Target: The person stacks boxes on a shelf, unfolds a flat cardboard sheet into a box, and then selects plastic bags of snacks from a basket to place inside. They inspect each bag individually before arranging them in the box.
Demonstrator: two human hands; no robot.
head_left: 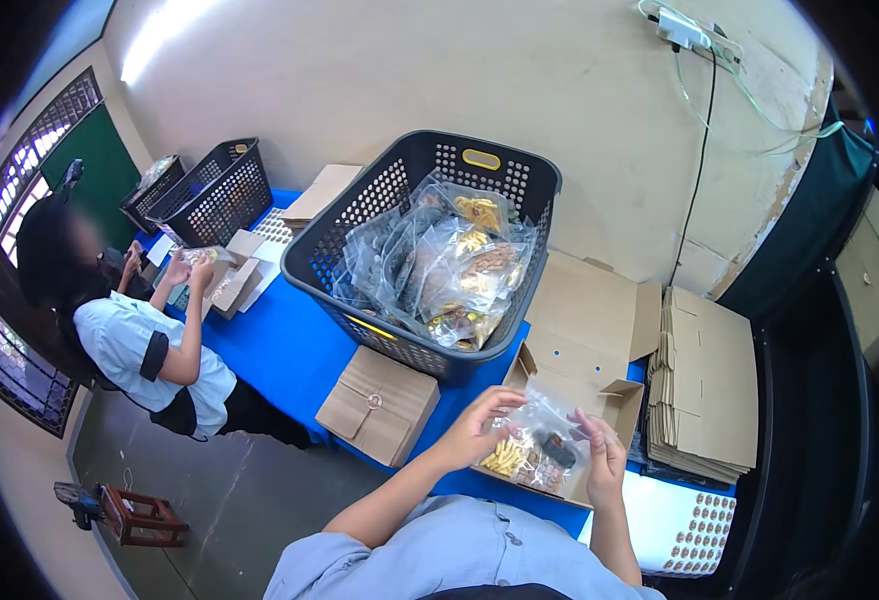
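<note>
A clear plastic bag of snacks lies at the front of an open cardboard box, with yellow sticks, reddish-brown pieces and a dark packet inside it. My left hand is at the bag's upper left, thumb and fingers apart, fingertips by the plastic. On the other side, the curled fingers of my right hand hold the bag's right edge. Behind the hands stands a large black basket piled with similar filled bags.
Left of my hands is a closed cardboard box on the blue-covered table. Flattened boxes are stacked at right, near a sticker sheet. A person works at left near more baskets. A stool stands on the floor.
</note>
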